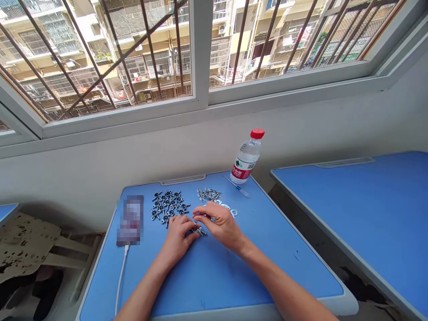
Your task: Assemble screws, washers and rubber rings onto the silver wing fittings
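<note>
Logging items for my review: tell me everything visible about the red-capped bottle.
The bottle stands upright near the far right corner of the blue desk. It looks like clear plastic, holding clear liquid, its red cap on, its label red, white and green. A pen lies by its base, contact unclear. The hands do not touch it.

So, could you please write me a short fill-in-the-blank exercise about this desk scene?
1. The left hand and right hand are close together over a desk whose top is ____.
2. The cluster of black-centred metal parts lies nearer the ____ hand.
3. The cap on the bottle is ____.
4. The cable near the desk's left edge is ____.

Missing words: blue; left; red; white.
</note>
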### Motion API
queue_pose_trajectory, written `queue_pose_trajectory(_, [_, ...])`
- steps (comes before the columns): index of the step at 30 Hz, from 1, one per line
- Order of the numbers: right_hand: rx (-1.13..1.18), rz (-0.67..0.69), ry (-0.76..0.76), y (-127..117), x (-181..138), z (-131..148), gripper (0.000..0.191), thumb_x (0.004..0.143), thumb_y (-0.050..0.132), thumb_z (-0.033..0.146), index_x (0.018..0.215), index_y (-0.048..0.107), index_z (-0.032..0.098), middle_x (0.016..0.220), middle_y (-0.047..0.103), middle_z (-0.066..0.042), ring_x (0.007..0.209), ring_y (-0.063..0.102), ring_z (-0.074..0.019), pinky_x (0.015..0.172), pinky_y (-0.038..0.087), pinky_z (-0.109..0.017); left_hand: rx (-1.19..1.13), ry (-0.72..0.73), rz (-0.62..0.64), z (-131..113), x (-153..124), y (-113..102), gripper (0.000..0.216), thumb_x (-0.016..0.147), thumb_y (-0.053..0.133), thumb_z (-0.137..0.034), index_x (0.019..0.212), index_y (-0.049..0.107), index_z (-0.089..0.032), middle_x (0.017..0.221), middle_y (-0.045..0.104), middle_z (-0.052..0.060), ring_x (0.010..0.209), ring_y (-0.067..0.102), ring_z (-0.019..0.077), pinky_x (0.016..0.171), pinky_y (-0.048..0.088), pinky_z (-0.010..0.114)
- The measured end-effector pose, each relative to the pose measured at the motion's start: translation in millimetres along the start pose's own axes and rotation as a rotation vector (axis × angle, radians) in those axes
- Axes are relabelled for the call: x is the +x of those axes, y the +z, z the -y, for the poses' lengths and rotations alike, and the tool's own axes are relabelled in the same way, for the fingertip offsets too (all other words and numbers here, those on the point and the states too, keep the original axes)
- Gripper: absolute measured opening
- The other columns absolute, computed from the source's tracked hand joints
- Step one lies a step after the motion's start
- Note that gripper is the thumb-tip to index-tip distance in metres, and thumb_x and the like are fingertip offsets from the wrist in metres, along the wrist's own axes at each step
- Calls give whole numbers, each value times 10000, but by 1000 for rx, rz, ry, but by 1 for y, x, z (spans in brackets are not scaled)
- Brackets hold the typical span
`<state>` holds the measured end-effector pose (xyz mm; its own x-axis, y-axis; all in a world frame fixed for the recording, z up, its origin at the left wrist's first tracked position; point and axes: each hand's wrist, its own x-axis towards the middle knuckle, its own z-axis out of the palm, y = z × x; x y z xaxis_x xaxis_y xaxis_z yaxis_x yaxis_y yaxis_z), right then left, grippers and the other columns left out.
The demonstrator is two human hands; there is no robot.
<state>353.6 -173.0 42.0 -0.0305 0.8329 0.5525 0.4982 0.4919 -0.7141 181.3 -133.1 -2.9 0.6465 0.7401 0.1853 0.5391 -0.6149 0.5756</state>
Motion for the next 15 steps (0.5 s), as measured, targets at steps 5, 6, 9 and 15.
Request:
queue_pose_trajectory(5, [19,-26,-6,3,-2,-2,173,901,558,203,856,725,215,708,707,-21,631,590,-168,632,494,-298,10,9,2,1,0,0,102,906,635,-294,964,716,-270,968,684,27,967,576,237,918,385,411])
queue_pose_trajectory(6, [26,-26,-9,3,-2,-3,170,901,556,202,883,725,213,723,713,-26,648,608,-172,637,503,-298,7,9,5,1,1,0,103,908,633,-298,966,714,-270,969,682,27,971,576,236,922,383,413])
queue_pose_trajectory(9, [54,4,-27,3,-2,-3,179,908,545,189,954,717,210,812,737,-43,729,661,-185,681,534,-304,5,11,14,1,1,0,122,916,619,-318,975,713,-267,973,676,31,974,579,237,924,383,414])
queue_pose_trajectory(15, [111,100,-110,2,-2,-1,227,936,493,155,1020,700,195,939,748,-69,854,693,-188,779,558,-308,16,24,24,1,0,-1,94,908,629,-265,964,703,-252,990,665,36,978,572,234,913,386,408])
